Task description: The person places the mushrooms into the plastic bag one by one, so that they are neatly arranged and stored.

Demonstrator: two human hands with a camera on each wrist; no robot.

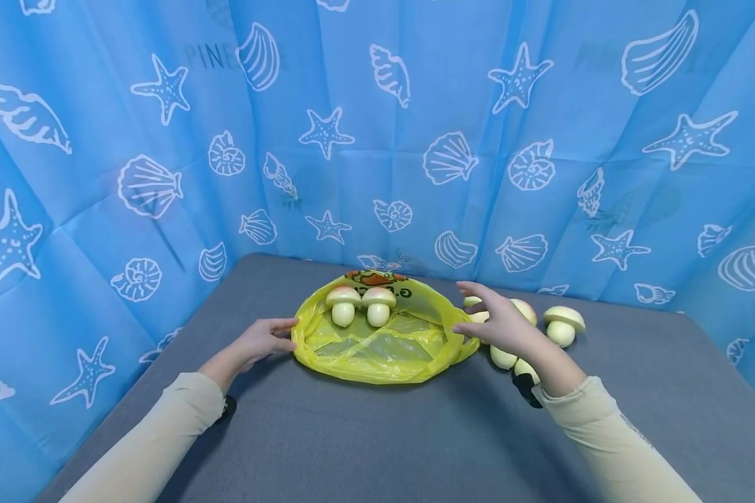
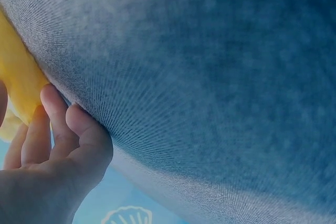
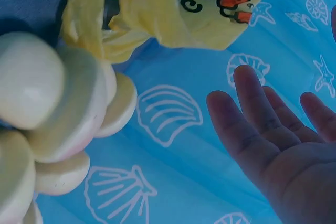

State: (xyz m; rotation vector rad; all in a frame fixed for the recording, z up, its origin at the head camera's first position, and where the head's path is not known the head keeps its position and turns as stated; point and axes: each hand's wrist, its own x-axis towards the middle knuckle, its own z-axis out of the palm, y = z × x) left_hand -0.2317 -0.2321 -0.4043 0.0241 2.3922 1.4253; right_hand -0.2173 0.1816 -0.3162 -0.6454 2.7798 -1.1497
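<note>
Bag [image 1: 365, 369], two mushrooms [image 1: 379, 314] inside, head view only

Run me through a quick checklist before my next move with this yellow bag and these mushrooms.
1. Mouth of the yellow bag spread open: ok, it gapes wide on the table.
2. Left grip at the bag: ok, fingertips touch its left edge.
3. Right grip unloaded: ok, the right wrist view shows its fingers spread, holding nothing.
4. Mushrooms in the bag upright: ok, two side by side, caps up.
5. All mushrooms inside: not ok, several lie outside, like the rightmost mushroom.
6. Exact count outside: cannot tell, the right arm and overlaps hide some.
</note>
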